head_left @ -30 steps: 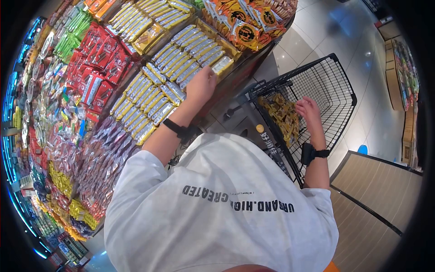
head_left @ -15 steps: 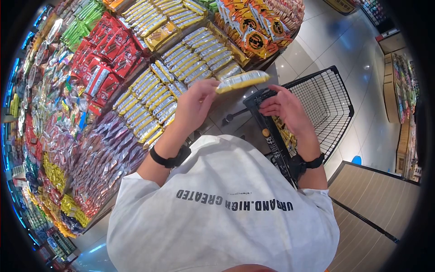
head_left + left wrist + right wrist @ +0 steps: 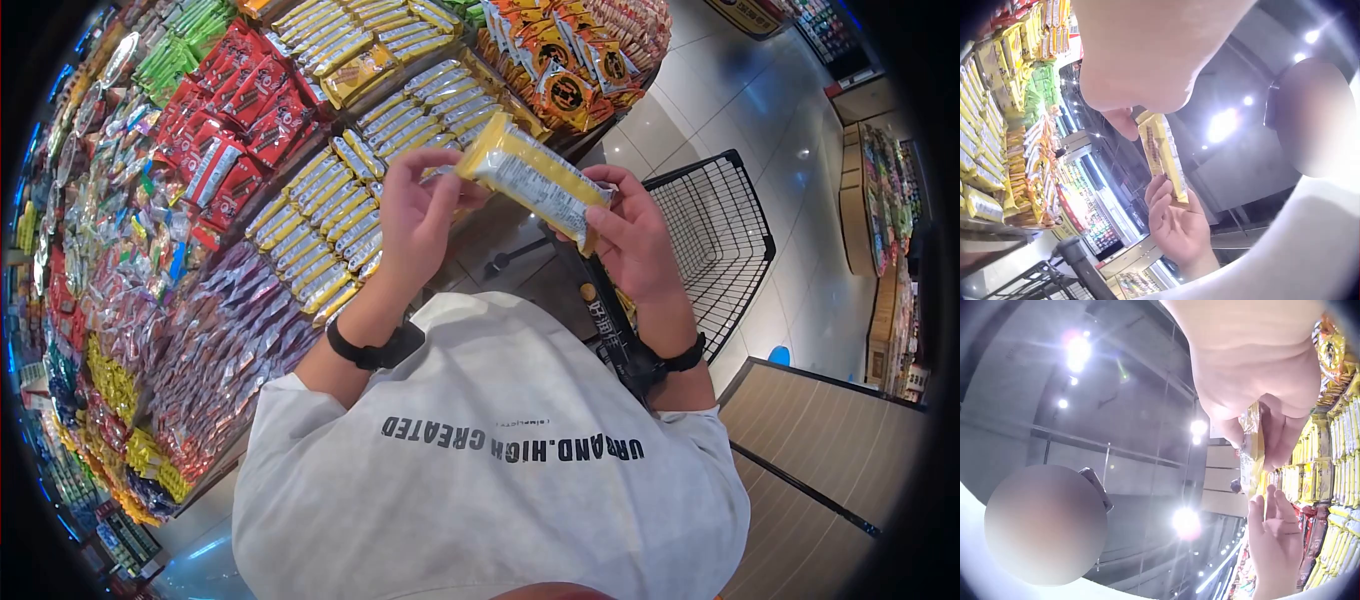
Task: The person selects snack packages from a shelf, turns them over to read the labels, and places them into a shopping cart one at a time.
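A yellow-and-silver wrapped snack bar [image 3: 535,185] is held up between both hands, over the gap between the shelf display and the cart. My right hand [image 3: 640,235] grips its lower right end, thumb across the printed face. At the other end, my left hand [image 3: 415,220] pinches the crimped yellow tip between thumb and fingers. The left wrist view shows the bar's [image 3: 1163,156] other side with a brown picture, and the right hand [image 3: 1179,228] below it. In the right wrist view the bar [image 3: 1252,456] stands between the two hands.
Rows of similar yellow bars [image 3: 320,225] fill the display, beside red packs [image 3: 240,130] and orange packs [image 3: 560,85]. A black wire shopping cart [image 3: 720,240] stands at the right; my right forearm passes over its handle [image 3: 615,340]. Beige panels [image 3: 820,430] are at lower right.
The left hand took a bar from the display and brought it right. The right hand rose from over the cart and now grips the bar's other end. The bar has turned its printed face upward.
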A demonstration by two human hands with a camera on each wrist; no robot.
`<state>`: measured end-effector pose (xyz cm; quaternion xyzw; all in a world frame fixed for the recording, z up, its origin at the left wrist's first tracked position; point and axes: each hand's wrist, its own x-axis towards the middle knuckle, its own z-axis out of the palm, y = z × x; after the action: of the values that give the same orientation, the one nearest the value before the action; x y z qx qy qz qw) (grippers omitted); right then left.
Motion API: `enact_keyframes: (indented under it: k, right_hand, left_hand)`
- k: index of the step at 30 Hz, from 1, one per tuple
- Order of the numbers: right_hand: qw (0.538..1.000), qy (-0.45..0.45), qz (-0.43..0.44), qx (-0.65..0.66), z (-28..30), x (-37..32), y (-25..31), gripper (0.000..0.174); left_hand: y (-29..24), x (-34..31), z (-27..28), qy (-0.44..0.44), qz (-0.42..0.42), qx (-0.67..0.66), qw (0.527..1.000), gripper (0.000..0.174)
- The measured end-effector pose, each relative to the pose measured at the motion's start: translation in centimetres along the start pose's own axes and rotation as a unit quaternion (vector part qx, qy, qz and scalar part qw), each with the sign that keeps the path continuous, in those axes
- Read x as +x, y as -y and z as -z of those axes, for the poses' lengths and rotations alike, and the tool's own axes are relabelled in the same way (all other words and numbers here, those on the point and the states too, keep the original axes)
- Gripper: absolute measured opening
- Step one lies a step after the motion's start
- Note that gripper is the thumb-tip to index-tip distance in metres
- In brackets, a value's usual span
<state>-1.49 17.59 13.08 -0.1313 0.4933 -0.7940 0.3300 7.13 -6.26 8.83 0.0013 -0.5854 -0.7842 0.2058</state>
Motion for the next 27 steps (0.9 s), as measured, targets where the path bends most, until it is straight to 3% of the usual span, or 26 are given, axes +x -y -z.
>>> enact_keyframes:
  k: [1, 3, 9, 12, 16, 22, 25, 27]
  right_hand:
    - [1.0, 0.0, -0.001, -0.001, -0.1, 0.0, -0.3, 0.041]
    - [0.999, -0.016, 0.037, -0.011, -0.6, 0.2, -0.9, 0.045]
    - [0.991, -0.003, 0.08, -0.105, -1.4, 0.3, -1.7, 0.047]
    - [0.992, -0.004, 0.068, -0.108, -1.9, -0.2, -1.2, 0.039]
    - [0.994, 0.004, 0.029, -0.104, -0.3, -0.9, -2.2, 0.028]
    - [0.99, 0.005, 0.045, -0.134, -0.2, -1.4, -2.8, 0.018]
    - [0.994, -0.073, 0.072, -0.043, 0.1, -1.1, -2.7, 0.018]
    - [0.993, -0.092, 0.073, 0.02, -0.6, -1.1, -1.0, 0.02]
  left_hand:
    - [0.0, 0.2, -0.1, -0.001, 0.0, -0.001, 1.0, 0.023]
    - [0.2, 0.7, -0.4, 0.053, 0.092, -0.161, 0.981, 0.031]
    - [-1.0, 1.5, -3.3, 0.011, 0.152, -0.039, 0.988, 0.033]
    - [-0.5, 2.0, -2.3, -0.02, 0.193, -0.08, 0.978, 0.033]
    - [-1.2, 2.0, -2.0, -0.039, 0.179, -0.096, 0.978, 0.032]
    - [-2.3, 1.1, -2.1, 0.03, 0.163, -0.101, 0.981, 0.03]
    - [-3.0, 0.4, -2.2, 0.033, 0.161, -0.122, 0.979, 0.032]
    - [-2.4, -0.2, -1.5, 0.098, 0.162, -0.116, 0.975, 0.033]
